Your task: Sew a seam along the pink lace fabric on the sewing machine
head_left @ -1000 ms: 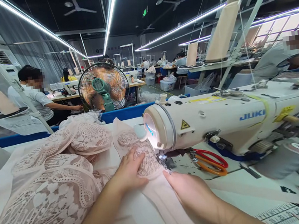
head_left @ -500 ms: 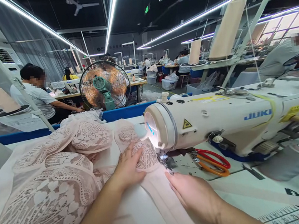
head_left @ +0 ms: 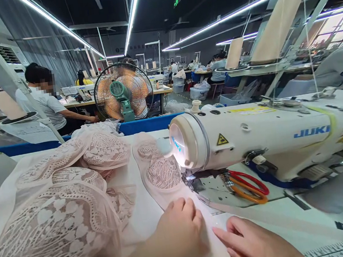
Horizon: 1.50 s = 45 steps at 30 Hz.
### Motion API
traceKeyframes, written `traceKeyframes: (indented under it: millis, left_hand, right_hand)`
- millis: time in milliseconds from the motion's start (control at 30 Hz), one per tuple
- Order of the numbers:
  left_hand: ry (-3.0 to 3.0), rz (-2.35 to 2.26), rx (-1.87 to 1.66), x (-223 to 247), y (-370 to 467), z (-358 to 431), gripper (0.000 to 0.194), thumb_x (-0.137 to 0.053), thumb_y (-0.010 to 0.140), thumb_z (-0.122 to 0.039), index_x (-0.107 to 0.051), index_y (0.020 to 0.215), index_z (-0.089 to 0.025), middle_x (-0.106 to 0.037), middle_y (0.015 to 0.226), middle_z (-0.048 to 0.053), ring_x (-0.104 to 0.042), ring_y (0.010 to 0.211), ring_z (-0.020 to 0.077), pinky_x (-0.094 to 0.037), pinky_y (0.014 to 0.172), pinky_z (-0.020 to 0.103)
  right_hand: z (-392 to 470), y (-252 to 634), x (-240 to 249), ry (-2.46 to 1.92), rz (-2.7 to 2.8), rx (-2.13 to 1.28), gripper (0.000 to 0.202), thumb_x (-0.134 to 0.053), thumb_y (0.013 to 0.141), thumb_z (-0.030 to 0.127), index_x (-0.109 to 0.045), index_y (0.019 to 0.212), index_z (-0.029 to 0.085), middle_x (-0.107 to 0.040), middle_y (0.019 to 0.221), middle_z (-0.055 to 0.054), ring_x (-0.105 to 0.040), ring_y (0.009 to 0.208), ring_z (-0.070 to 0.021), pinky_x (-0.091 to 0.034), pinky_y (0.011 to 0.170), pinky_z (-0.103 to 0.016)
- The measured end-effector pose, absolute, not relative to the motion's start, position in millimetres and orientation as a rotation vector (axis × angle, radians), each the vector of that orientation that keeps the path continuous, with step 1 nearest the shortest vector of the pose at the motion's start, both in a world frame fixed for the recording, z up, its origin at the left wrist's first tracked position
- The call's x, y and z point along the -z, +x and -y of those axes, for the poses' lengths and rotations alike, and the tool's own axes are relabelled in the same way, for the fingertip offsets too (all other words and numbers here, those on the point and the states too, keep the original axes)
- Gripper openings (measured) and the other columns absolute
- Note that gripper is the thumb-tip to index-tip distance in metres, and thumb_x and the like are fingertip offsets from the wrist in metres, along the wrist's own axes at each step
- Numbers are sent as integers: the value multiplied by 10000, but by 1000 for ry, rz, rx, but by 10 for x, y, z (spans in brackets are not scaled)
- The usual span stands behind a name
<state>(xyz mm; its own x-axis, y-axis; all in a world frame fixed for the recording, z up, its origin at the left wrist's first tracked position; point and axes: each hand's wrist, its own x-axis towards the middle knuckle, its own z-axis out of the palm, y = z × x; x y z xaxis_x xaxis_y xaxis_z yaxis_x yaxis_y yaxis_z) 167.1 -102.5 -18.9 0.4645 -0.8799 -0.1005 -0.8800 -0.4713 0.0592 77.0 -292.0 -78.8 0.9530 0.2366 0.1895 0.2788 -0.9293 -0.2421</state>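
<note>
1. While the pink lace fabric [head_left: 55,224] lay spread over the white bench [head_left: 281,219], my left hand [head_left: 180,230] rested on its plain pink edge, just in front of the sewing machine's needle area.
2. My left fingers [head_left: 185,207] were curled loosely and pressed down on the cloth; they pinched nothing that I could see.
3. My right hand [head_left: 253,245] lay just beside the left, near the lower edge of view, flat on the same strip of cloth.
4. My right fingers [head_left: 225,233] were held straight and close together, pointing left toward my other hand, with no grip on anything.
5. The fabric ran from a heaped, lace-patterned mass at the left, across the bench, and up under the head of the white sewing machine [head_left: 253,135]; a lace panel [head_left: 164,172] lay flat directly to the left of the machine's lit needle area.
6. Red-and-orange-handled scissors [head_left: 248,185] lay on the machine bed beneath the arm, to the right of the needle and well clear of both hands.
7. Beyond the bench stood an orange-bladed fan [head_left: 123,92] on a green base.
8. A person in a white shirt [head_left: 45,105] sat at another bench at the far left.
9. Two large cream thread cones [head_left: 277,21] stood on a stand at the upper right.
</note>
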Motion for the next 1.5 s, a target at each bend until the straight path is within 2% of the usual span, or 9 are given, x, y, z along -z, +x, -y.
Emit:
traceKeyframes:
  millis: [133, 367, 567, 833, 1000, 1167, 1267, 1400, 1500]
  left_hand:
    - [-2724, -1573, -266, 158, 1727, 995, 613, -477, 856, -498, -471, 1308, -83, -448, 1334, 183, -416, 1200, 330, -389, 1029, 461]
    - [-2744, -1624, -114, 234, 1894, 953, 604, -513, 846, -497, -476, 1302, -103, -443, 1354, 173, -417, 1214, 326, -382, 1040, 441]
    - [-2716, -1642, -50, 192, 2009, 923, 448, -523, 854, -427, -538, 1190, -131, -510, 1270, 151, -462, 1164, 307, -417, 994, 447]
    - [-2637, -1632, 93, 204, 2096, 908, 291, -423, 916, -310, -538, 1144, -171, -530, 1240, 128, -435, 1214, 282, -317, 1037, 603]
    - [-2515, -1785, 265, 334, 2183, 892, 250, -418, 916, -229, -585, 1098, -193, -577, 1145, 89, -481, 1155, 241, -350, 1049, 491]
    - [-2499, -1928, 152, 349, 2117, 904, 184, -452, 871, -173, -631, 916, -160, -594, 1130, 52, -540, 1015, 193, -482, 826, 280]
    - [-2467, -1943, -2, 266, 2016, 921, 174, -477, 823, -197, -628, 881, -134, -608, 1079, 37, -551, 912, 184, -483, 824, 294]
    - [-2493, -1846, -118, 167, 1952, 935, 330, -503, 844, -415, -630, 969, -137, -607, 1080, 19, -540, 931, 209, -477, 860, 356]
    - [-2476, -1848, -39, 174, 1982, 921, 302, -482, 860, -370, -613, 991, -131, -598, 1129, 27, -537, 974, 210, -468, 858, 362]
  right_hand:
    - [2931, 773, 778, -2812, 354, 204, 260, -406, 866, 219, -637, 980, 257, -522, 798, -46, -501, 695, -145, -427, 615, -200]
    - [2932, 913, 776, -2831, 386, 89, 291, -351, 905, 247, -596, 1062, 239, -494, 852, -61, -508, 744, -161, -423, 634, -241]
    - [2887, 997, 697, -2943, 341, 15, 306, -317, 924, 278, -572, 1092, 254, -484, 849, -45, -498, 692, -161, -357, 584, -272]
    - [2827, 1134, 643, -3024, 293, 25, 319, -310, 931, 291, -545, 1145, 271, -499, 868, -52, -523, 689, -184, -317, 551, -281]
    - [2774, 1136, 499, -3034, 279, -95, 325, -303, 940, 288, -551, 1148, 268, -522, 902, -64, -554, 713, -200, -328, 553, -281]
    - [2855, 1061, 594, -3003, 415, 131, 317, -322, 928, 290, -576, 1117, 263, -524, 788, -46, -551, 609, -173, -284, 490, -252]
    - [2886, 1059, 677, -3031, 454, 206, 317, -344, 913, 287, -579, 1125, 271, -517, 729, -33, -537, 555, -174, -248, 471, -250]
    - [2838, 1101, 624, -3091, 351, -7, 366, -325, 911, 298, -546, 1202, 310, -546, 765, -43, -577, 621, -221, -218, 499, -266]
    - [2768, 1141, 485, -3080, 252, -242, 404, -275, 932, 319, -491, 1274, 333, -580, 844, -55, -599, 727, -255, -211, 527, -283]
